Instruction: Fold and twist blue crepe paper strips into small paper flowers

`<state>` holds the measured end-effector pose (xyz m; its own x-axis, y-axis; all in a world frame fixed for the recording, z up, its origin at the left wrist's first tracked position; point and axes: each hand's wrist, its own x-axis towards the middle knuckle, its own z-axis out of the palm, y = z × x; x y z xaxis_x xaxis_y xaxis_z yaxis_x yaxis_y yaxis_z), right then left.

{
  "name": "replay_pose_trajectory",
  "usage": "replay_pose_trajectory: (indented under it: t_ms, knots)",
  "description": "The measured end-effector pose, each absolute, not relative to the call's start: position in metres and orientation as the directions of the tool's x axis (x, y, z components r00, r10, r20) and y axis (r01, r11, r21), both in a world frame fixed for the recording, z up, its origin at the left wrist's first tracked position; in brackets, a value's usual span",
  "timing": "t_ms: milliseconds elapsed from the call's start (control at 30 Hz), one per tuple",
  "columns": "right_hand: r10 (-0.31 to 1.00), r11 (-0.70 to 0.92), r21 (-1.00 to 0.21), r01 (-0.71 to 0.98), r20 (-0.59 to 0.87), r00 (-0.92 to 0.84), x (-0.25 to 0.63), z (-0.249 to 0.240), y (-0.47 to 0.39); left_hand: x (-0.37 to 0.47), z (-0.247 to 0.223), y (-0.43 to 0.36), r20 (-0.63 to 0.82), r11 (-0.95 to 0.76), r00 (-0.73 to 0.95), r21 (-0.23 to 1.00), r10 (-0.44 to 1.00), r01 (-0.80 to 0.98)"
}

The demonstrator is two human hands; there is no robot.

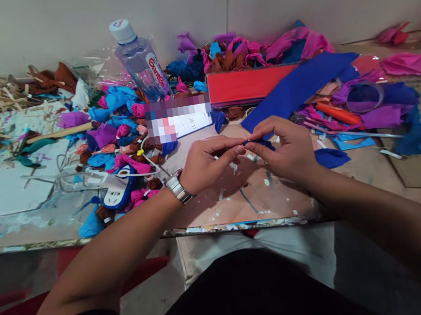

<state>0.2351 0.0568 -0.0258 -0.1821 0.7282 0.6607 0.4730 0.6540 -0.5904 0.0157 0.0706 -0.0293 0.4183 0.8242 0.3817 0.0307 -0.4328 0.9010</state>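
Observation:
Both hands meet over the table in front of me. My left hand, with a metal watch on its wrist, pinches the left end of a small dark blue piece. My right hand grips the same piece between thumb and fingers; much of it is hidden by the fingers. Just behind the hands lies a long blue strip of what looks like crepe paper. A loose blue scrap rests to the right of my right hand.
A water bottle stands behind a lit phone. A red box lies at the back. Colourful crumpled pieces surround a power strip at left. An orange tool and a tape roll lie right. The table's front edge is near.

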Motion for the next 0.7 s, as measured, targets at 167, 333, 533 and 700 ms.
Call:
replay_pose_trajectory:
  t_ms: [167,333,533,700]
  knots:
    - [0.706,0.679,-0.572,0.46,0.681,-0.195,0.2349,-0.0264,0.0572,0.0153,-0.0286,0.0719,0.296,-0.338,0.436,0.941,0.85,0.02]
    - [0.714,0.673,-0.567,0.476,0.667,-0.214,0.2329,-0.0265,0.0545,0.0138,-0.0276,0.0723,0.274,-0.344,0.45,0.936,0.85,0.079]
    - [0.677,0.714,-0.543,0.443,0.696,-0.238,0.2328,-0.0281,0.0547,0.014,-0.0275,0.0718,0.327,-0.424,0.458,0.897,0.827,0.124]
    - [0.693,0.699,-0.562,0.442,0.684,-0.228,0.2334,-0.0289,0.0558,0.0155,-0.0285,0.0721,0.288,-0.378,0.458,0.918,0.841,0.118]
